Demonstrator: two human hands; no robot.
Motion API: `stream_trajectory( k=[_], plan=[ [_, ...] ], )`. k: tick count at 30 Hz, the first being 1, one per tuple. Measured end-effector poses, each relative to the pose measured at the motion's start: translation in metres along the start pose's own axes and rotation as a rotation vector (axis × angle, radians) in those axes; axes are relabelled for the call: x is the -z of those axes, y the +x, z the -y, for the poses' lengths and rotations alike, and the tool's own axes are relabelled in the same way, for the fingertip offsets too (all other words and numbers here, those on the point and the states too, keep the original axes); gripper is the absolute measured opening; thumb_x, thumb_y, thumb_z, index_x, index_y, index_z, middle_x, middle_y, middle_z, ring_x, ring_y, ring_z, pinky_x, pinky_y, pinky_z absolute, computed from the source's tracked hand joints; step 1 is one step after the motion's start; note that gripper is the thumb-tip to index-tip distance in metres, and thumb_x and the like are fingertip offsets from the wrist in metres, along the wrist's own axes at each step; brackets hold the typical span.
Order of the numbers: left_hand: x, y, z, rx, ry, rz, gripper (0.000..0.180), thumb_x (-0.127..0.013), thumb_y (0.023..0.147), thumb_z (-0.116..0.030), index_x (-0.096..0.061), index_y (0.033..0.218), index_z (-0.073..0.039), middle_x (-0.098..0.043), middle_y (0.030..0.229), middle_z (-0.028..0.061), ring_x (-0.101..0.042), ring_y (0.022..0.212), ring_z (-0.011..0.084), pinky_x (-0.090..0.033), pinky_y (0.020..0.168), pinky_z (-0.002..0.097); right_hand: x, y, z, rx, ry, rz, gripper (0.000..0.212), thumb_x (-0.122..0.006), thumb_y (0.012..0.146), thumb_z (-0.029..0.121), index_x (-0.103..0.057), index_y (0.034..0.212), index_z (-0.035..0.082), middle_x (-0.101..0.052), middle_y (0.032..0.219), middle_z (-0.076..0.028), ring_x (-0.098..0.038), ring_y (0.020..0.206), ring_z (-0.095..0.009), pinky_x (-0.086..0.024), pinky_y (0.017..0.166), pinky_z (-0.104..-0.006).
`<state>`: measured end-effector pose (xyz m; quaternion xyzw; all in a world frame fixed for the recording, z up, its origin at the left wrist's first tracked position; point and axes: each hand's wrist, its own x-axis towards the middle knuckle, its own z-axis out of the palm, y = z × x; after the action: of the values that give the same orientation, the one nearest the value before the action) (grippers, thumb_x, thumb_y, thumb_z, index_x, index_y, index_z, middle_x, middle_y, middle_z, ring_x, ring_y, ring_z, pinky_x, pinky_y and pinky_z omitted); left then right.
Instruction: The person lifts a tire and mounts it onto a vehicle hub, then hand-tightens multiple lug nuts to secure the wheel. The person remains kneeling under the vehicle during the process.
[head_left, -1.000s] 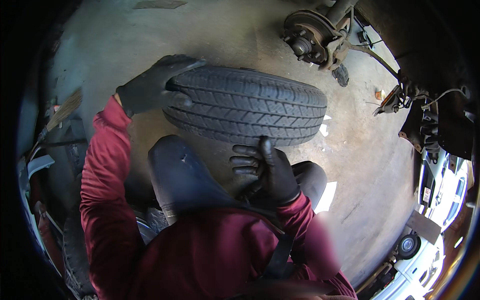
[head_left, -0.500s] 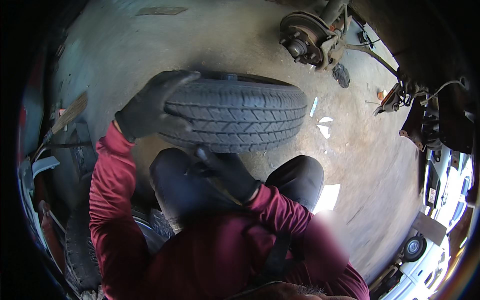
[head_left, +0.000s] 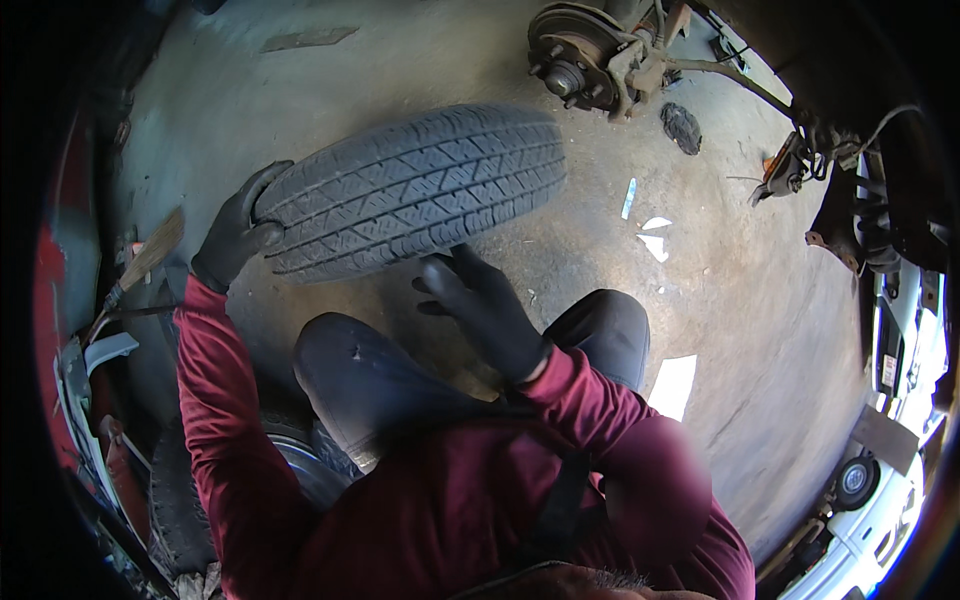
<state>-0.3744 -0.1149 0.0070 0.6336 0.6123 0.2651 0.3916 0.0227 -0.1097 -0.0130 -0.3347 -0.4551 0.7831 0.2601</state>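
"Left hand [head_left: 238, 235]?"
"Fingers grasping the tire [head_left: 415, 190] at its left end, thumb on the tread."
"Right hand [head_left: 490, 310]?"
"Released, fingers loosely curled, right by the tire's near edge. Touching? Can't tell."
"Tire where?"
"Ahead of the knees [head_left: 350, 360], tread toward the camera, left end tilted nearer. Brake disc [head_left: 575, 55] beyond, to the right. Broom [head_left: 150, 250] left of left hand."

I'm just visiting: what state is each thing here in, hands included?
Tire: on edge, tread facing the camera
Left hand: gloved, gripping the tire's left end
Right hand: gloved, fingers loosely bent by the tire's near edge; contact unclear
Brake disc: bare, no wheel mounted
White scraps: loose on the floor
White sheet: lying on the floor
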Motion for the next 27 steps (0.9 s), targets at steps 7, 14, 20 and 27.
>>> stream_trajectory(
  k=[7,14,20,27],
  plan=[
    [0.007,-0.025,0.031,0.039,-0.065,-0.089,0.101,-0.07,0.092,-0.067,-0.039,0.16,0.0,-0.056,0.15,0.0142,-0.054,0.137,0.0243,-0.04,0.116,0.0368,-0.009,0.057,0.02,0.006,-0.398,-0.102,0.075,-0.062,0.101,0.053,-0.051,0.142,-0.009,-0.068,0.124,-0.035,-0.068,0.117,-0.047,-0.053,0.101,-0.0462],
    [-0.026,-0.008,-0.006,0.139,0.072,-0.286,0.077,-0.06,0.104,-0.056,-0.047,0.156,-0.001,-0.061,0.146,0.0179,-0.057,0.135,0.0244,-0.041,0.114,0.037,-0.006,0.103,0.051,0.276,-0.522,-0.227,0.085,-0.067,0.096,0.052,-0.047,0.138,-0.019,-0.065,0.12,-0.041,-0.067,0.114,-0.051,-0.054,0.098,-0.0502],
    [-0.065,0.057,-0.067,0.265,0.15,-0.401,0.093,-0.057,0.096,-0.071,-0.047,0.156,0.0,-0.06,0.148,0.0266,-0.057,0.139,0.036,-0.04,0.117,0.0413,-0.033,0.081,0.014,0.597,-0.847,-0.371,0.101,-0.073,0.091,0.044,-0.024,0.153,-0.019,-0.032,0.152,-0.049,-0.051,0.13,-0.06,-0.047,0.107,-0.0572],
    [-0.067,0.157,-0.067,0.168,0.181,-0.434,0.112,-0.058,0.088,-0.079,-0.039,0.159,0.006,-0.057,0.149,0.0316,-0.06,0.135,0.0419,-0.044,0.115,0.0435,0.031,0.124,0.044,0.702,-1.075,-0.476,0.093,-0.079,0.088,0.038,-0.034,0.153,-0.012,-0.042,0.151,-0.042,-0.054,0.132,-0.054,-0.048,0.111,-0.0519]
  ],
)
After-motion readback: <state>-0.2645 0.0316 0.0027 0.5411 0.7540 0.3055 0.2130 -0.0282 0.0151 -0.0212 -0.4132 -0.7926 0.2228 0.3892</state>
